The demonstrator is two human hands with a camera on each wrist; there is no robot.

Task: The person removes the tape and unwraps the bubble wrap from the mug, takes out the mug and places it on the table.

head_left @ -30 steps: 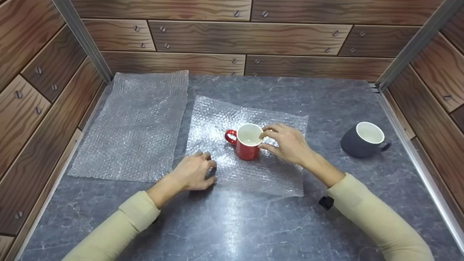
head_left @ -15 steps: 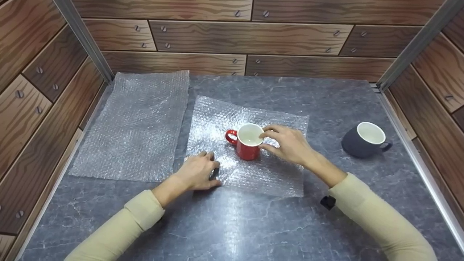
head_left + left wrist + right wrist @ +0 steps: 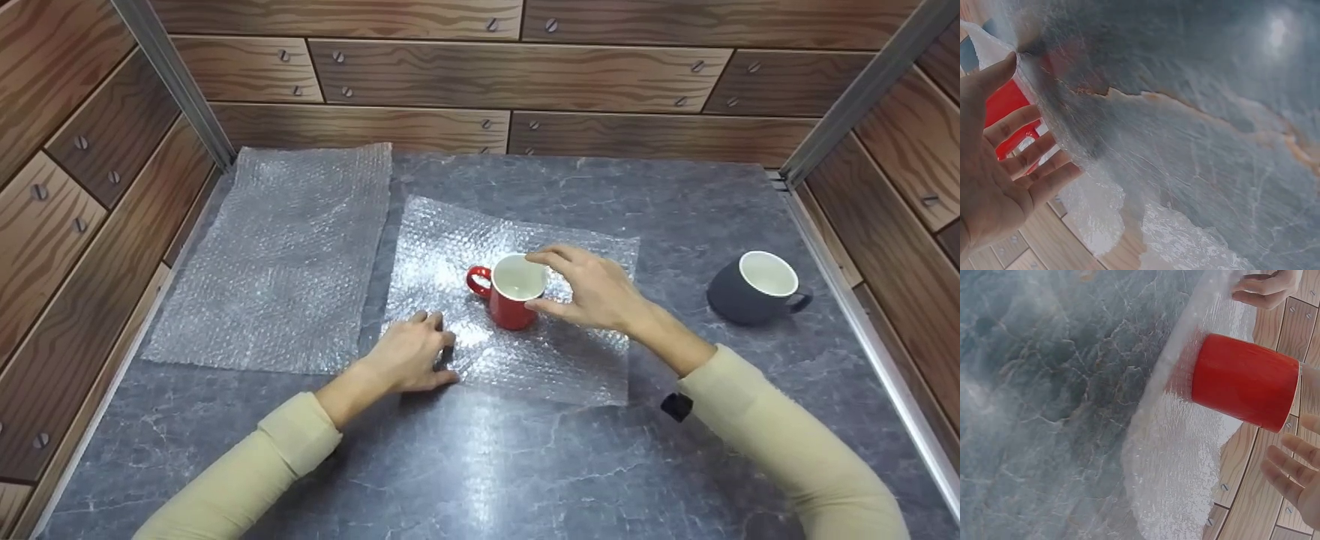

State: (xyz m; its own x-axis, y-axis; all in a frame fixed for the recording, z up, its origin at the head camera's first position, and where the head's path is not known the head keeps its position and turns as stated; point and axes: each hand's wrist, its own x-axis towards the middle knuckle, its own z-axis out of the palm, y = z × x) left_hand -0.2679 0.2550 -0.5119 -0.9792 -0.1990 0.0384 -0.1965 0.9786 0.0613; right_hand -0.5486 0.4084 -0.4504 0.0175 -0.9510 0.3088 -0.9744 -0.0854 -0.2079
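Upright on a bubble wrap sheet [image 3: 577, 367] stands a red mug [image 3: 512, 313] with a white inside, its handle to the left. My right hand [image 3: 596, 294] is beside its rim, thumb and fingers spread apart; the right wrist view shows these fingers [image 3: 1286, 475] clear of the mug's red wall [image 3: 1244, 382]. At the sheet's near left corner, my left hand [image 3: 409, 356] rests with its fingertips down and relaxed. In the left wrist view its thumb [image 3: 1002, 73] meets the edge of the wrap, and part of the mug [image 3: 1005, 109] shows behind the fingers.
A second bubble wrap sheet [image 3: 277, 262] lies flat at the left. On the right stands a dark grey mug [image 3: 739, 296], white inside, with its handle pointing right. Wood-patterned walls [image 3: 510, 71] surround the grey marbled tabletop [image 3: 480, 465] at the back and sides.
My right hand has let go of the red mug's rim and spread its fingers. The left hand slid slightly right along the wrap's edge, then stayed. The mug stands in place.
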